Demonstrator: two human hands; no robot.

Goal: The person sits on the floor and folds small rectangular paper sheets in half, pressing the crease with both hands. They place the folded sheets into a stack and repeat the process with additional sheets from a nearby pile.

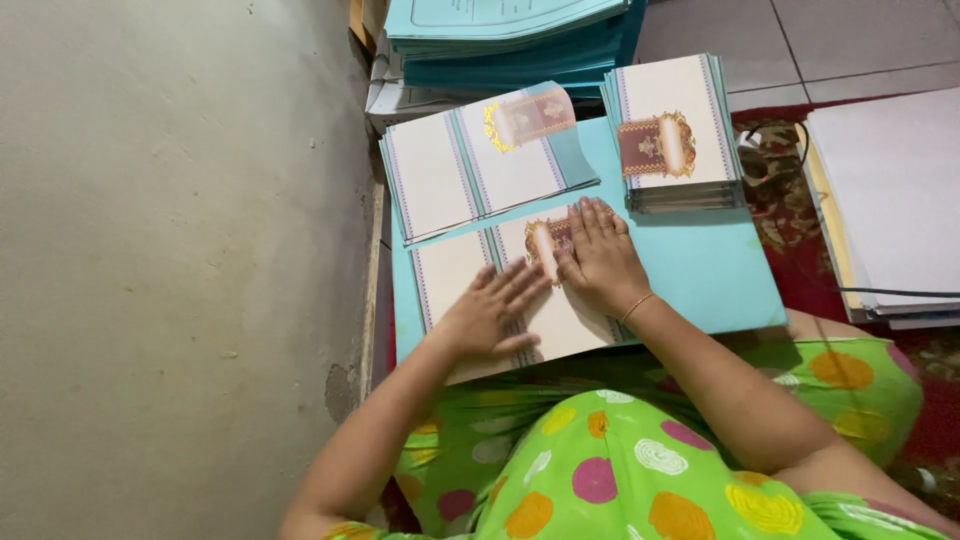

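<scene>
Card | left hand flat, fingers spread | right hand flat, fingers together

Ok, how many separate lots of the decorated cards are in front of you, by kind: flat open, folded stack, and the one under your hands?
Unfolded cards in a pile: 1
Folded cards in a stack: 1
Card under left hand and right hand, on the turquoise board: 1
Total: 3
</scene>
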